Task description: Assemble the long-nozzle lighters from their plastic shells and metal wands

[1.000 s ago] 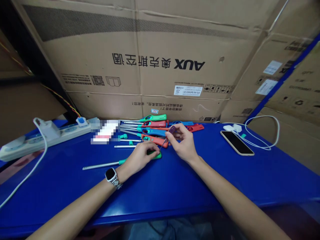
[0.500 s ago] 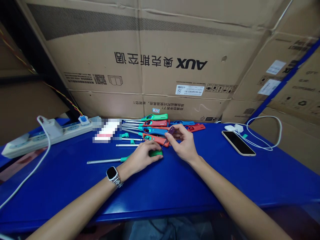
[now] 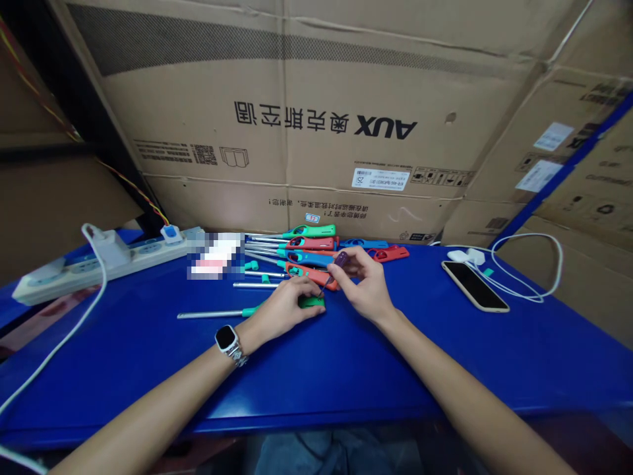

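My left hand [image 3: 287, 307] is closed over a green long-necked lighter [image 3: 312, 302] lying on the blue table; its metal tube points left and my fingers cover the middle. Between the fingers of my right hand [image 3: 363, 280] is a small screwdriver with a dark purple handle [image 3: 341, 259]. Its thin shaft slants down to the handle end of the green lighter; whether the tip touches a screw is too small to tell. Just behind my hands lie several more lighters, among them a blue one [image 3: 316, 258] and an orange-red one [image 3: 321, 278].
A white power strip [image 3: 143, 251] with plugs runs along the left. A phone [image 3: 475, 285] and a coiled white cable [image 3: 558, 264] lie at right. Behind stands a large cardboard box [image 3: 316, 158]. Loose metal tubes [image 3: 257, 285] and a blue lighter shell [image 3: 363, 243] are near the lighters.
The view has shifted slightly, so everything sits a little further right. Both hands keep their holds; the screwdriver looks a little more upright over the green lighter.
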`<action>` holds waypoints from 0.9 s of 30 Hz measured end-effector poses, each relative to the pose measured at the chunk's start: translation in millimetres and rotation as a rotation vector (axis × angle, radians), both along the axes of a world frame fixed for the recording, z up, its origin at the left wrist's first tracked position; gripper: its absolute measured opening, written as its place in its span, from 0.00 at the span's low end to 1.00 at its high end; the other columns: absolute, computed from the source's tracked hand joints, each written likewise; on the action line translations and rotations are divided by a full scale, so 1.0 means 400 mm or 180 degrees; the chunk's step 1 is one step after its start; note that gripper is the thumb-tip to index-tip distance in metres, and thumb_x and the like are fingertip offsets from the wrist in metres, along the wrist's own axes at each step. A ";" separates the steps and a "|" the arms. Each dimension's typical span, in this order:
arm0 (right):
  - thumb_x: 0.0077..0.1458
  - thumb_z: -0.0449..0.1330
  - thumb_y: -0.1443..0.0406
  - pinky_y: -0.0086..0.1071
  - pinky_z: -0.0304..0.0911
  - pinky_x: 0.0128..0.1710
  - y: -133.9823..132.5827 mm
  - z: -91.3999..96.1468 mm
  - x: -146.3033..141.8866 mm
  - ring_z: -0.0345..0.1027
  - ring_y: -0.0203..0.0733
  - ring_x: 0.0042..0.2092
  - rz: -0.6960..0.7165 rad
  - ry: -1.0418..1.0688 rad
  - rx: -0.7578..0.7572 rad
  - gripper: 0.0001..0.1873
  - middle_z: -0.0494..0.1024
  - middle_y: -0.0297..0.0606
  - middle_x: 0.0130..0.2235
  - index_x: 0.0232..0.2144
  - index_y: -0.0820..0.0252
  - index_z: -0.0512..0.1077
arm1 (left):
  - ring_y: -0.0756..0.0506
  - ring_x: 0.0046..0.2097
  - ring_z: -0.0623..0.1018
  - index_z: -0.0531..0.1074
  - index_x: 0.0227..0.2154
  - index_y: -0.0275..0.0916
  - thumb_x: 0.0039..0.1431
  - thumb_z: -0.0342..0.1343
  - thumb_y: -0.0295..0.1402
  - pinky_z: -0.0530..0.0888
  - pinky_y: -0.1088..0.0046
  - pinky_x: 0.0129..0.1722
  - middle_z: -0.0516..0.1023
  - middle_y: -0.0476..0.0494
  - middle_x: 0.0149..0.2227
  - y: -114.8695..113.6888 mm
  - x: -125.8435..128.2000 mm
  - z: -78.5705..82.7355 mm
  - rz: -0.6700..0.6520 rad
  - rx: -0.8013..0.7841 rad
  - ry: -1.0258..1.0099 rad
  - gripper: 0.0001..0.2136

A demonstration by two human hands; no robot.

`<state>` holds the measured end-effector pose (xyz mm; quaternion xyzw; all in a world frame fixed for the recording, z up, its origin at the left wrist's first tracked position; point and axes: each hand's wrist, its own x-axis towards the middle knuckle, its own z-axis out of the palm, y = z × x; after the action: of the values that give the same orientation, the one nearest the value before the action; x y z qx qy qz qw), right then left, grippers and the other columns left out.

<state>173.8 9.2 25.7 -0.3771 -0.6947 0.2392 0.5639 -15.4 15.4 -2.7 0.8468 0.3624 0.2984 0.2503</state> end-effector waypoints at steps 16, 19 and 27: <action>0.56 0.63 0.58 0.30 0.67 0.27 0.003 0.001 0.001 0.71 0.35 0.28 0.0030 -0.0050 0.0015 0.10 0.75 0.32 0.31 0.36 0.55 0.67 | 0.43 0.44 0.76 0.77 0.37 0.40 0.58 0.62 0.36 0.71 0.65 0.47 0.79 0.45 0.41 0.003 0.000 0.002 -0.0012 0.0016 0.0011 0.07; 0.56 0.63 0.58 0.29 0.67 0.27 0.003 0.001 0.003 0.70 0.35 0.28 0.0018 -0.0061 0.0027 0.10 0.75 0.32 0.31 0.36 0.55 0.67 | 0.43 0.44 0.76 0.77 0.36 0.40 0.58 0.62 0.35 0.72 0.66 0.47 0.79 0.45 0.41 0.002 0.001 0.005 0.0000 0.0004 0.0009 0.06; 0.56 0.63 0.59 0.29 0.67 0.27 0.003 -0.001 0.004 0.70 0.35 0.28 0.0033 -0.0066 0.0016 0.10 0.75 0.32 0.32 0.36 0.56 0.68 | 0.43 0.42 0.77 0.77 0.37 0.39 0.58 0.62 0.36 0.72 0.67 0.45 0.80 0.45 0.40 0.003 0.000 -0.001 -0.0018 -0.0051 0.0017 0.07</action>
<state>175.3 10.3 25.4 -0.3745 -0.7031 0.2363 0.5564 -15.3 16.6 -3.1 0.8465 0.3631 0.2926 0.2570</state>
